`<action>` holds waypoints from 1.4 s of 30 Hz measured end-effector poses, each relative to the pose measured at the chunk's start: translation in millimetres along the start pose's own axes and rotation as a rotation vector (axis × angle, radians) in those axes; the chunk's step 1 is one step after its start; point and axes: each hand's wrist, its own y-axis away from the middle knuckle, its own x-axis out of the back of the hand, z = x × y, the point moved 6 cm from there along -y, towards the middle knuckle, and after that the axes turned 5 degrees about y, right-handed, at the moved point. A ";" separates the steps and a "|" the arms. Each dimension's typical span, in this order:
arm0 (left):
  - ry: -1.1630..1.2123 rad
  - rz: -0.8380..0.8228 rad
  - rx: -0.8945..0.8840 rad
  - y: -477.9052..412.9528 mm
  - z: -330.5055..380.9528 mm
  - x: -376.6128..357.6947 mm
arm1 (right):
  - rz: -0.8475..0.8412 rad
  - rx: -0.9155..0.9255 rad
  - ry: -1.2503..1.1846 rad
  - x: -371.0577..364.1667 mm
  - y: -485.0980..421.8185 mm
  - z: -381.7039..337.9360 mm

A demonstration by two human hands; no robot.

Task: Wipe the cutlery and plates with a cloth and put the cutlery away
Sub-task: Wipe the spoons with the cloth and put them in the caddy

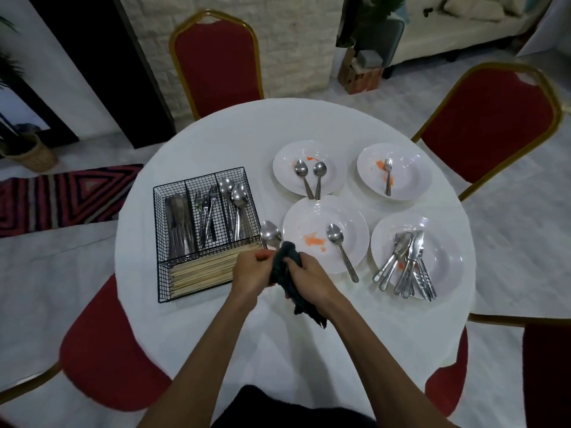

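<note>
Hands: I see the left hand (251,270) pinching the spoon (270,234), the right hand (310,278) gripping the dark cloth (282,264) round its handle.
Spoon: just right of the wire caddy (157,242), at its near corner.

I'm facing a round white bench (309,329) with 4 red-cushioned chairs with gold frames around it: 1 across from me (216,63), 1 at the far right (488,125), and 2 seats tucked in near me, left (108,359) and right (445,381). On the pale floor (509,242) to my left lies a striped rug (61,199), and beyond it stands a wicker basket (34,152) holding a plant. Behind the far chair is a white brick wall (293,57), with cardboard boxes (361,72) and a cream sofa (448,32) further right.
</note>
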 end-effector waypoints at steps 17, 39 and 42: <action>-0.568 0.271 -0.042 -191.5 30.4 58.0 | -0.024 -0.142 -0.043 18.7 -49.9 20.2; -0.802 -0.195 -0.083 -43.6 -5.5 -182.1 | 0.425 -0.099 -0.091 147.6 -5.6 65.8; -0.793 -0.166 -0.040 -46.2 -9.0 -184.4 | 0.411 -0.087 -0.117 156.2 -0.4 71.9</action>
